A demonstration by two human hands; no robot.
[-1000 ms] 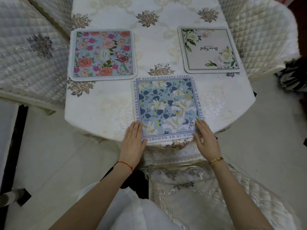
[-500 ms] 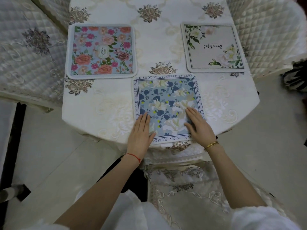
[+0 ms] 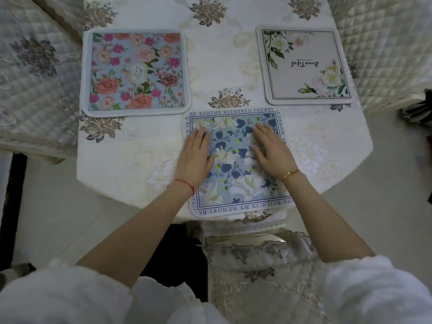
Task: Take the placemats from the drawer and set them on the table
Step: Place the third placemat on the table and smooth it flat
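Head-camera view, looking down the person's forearms: the left hand and right hand lie flat, fingers straight and together, palms down on the blue-and-white placemat, pressing rather than gripping it. The hands sit apart, one over each side of the mat's middle, so neither is clearly nearer. The mat lies directly beneath them at the near edge of the tabletop, its printed border squared to the table and its near edge hanging slightly past the cloth's rim. Any further nudge would, by the look of it, run straight away from the person, toward the table's centre.

Beyond the fingertips two more mats are already laid: a pink floral placemat to the far left and a cream placemat with white blooms to the far right, each well apart from the near one and from each other. All three rest on an embroidered white tablecloth. Quilted chair covers flank the table on both sides, and another cushioned seat stands just below the near edge. With three mats down, the task appears close to finished; the drawer is not in view.
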